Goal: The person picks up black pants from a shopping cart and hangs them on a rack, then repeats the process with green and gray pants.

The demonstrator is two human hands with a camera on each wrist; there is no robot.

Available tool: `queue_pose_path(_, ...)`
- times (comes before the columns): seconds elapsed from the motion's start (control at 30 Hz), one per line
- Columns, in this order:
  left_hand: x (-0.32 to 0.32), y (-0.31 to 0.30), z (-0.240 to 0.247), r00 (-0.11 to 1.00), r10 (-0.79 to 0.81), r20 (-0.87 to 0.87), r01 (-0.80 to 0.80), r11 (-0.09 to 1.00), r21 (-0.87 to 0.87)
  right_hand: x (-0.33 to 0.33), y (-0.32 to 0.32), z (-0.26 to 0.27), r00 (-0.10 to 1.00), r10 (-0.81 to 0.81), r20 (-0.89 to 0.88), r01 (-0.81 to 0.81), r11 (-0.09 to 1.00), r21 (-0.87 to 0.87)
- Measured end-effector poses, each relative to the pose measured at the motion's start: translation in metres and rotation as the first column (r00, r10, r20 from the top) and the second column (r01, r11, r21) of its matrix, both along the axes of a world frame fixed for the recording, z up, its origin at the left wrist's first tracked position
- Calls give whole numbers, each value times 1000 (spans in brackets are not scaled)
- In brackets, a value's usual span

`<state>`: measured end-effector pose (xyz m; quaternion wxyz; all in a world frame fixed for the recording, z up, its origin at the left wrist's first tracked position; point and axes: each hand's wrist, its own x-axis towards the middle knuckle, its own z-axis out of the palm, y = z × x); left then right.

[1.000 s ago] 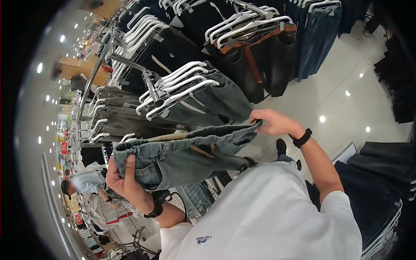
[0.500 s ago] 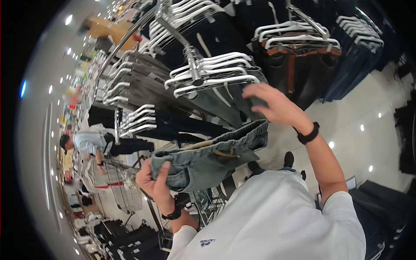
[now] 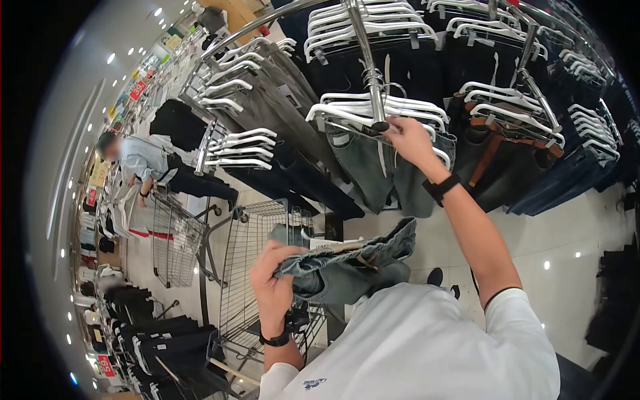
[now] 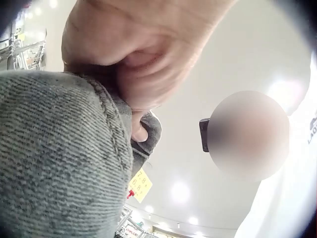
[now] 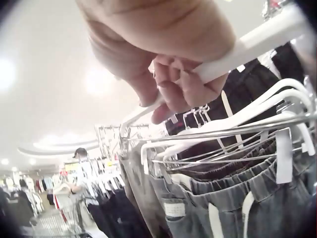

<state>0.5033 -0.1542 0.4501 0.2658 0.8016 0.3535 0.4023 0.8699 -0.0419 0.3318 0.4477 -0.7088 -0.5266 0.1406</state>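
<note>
Grey-green denim trousers (image 3: 347, 267) with an elastic waistband are held by one end of the waist in my left hand (image 3: 272, 283); the other end is loose. In the left wrist view the denim (image 4: 59, 148) fills the lower left, the hand (image 4: 143, 54) gripping it from above. My right hand (image 3: 413, 143) is at the front of the rack arm (image 3: 370, 73), and the right wrist view shows its fingers (image 5: 183, 89) curled round a white hanger (image 5: 267, 37). Beside that hanger, similar drawstring trousers (image 5: 233, 198) hang from clip hangers.
A wire shopping cart (image 3: 253, 247) stands beyond my left hand. Another person (image 3: 143, 160) is at the left near a second cart (image 3: 177, 233). Racks of grey trousers (image 3: 273, 100) and dark jeans surround the front; black clothes (image 3: 160, 340) hang at the lower left.
My right hand has let go of the trousers' waistband and moved up to the rack, taking hold of a white hanger. The loose end sags while my left hand keeps its grip.
</note>
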Motion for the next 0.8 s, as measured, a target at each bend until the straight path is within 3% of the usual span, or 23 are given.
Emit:
queue_pose_path(0.17,16,21,-1,995,-48,86,50,998,-29,8,-57,-3,984,102,-147,-111,992,-57)
queue_pose_path(0.23,24,30,-4,995,-71,75,75,996,-51,5,-90,-16,926,190,-325,-168,981,93)
queue_pose_path(0.3,29,41,-17,993,-111,50,115,990,-84,-2,-128,-10,909,182,-375,-171,983,64)
queue_pose_path(0.33,34,42,-19,994,-109,6,109,987,-116,-3,-147,-3,877,198,-439,-224,975,-8)
queue_pose_path(0.37,41,44,-23,990,-144,-5,143,985,-102,-9,-163,1,813,206,-545,-226,974,31)
queue_pose_path(0.43,58,47,-31,975,-219,-31,216,973,-79,-17,-184,-8,786,230,-574,-213,972,97)
queue_pose_path(0.47,67,46,-34,968,-247,32,249,956,-152,-17,-192,-18,740,254,-623,-239,965,109)
queue_pose_path(0.57,74,46,-39,949,-297,-105,273,941,-199,-25,-206,-18,663,235,-710,-163,972,169)
queue_pose_path(0.6,83,42,-31,946,-303,-117,291,950,-111,-20,-209,-20,718,257,-647,-188,966,176)
queue_pose_path(0.7,95,40,-30,932,-343,-112,331,937,-116,-16,-217,-24,745,168,-646,-171,984,58)
queue_pose_path(0.73,98,39,-28,935,-340,-98,328,936,-126,-17,-216,-23,890,201,-408,-165,979,121)
queue_pose_path(0.8,104,40,-24,930,-355,-92,346,933,-103,-20,-229,-17,978,103,-181,-126,985,-121)
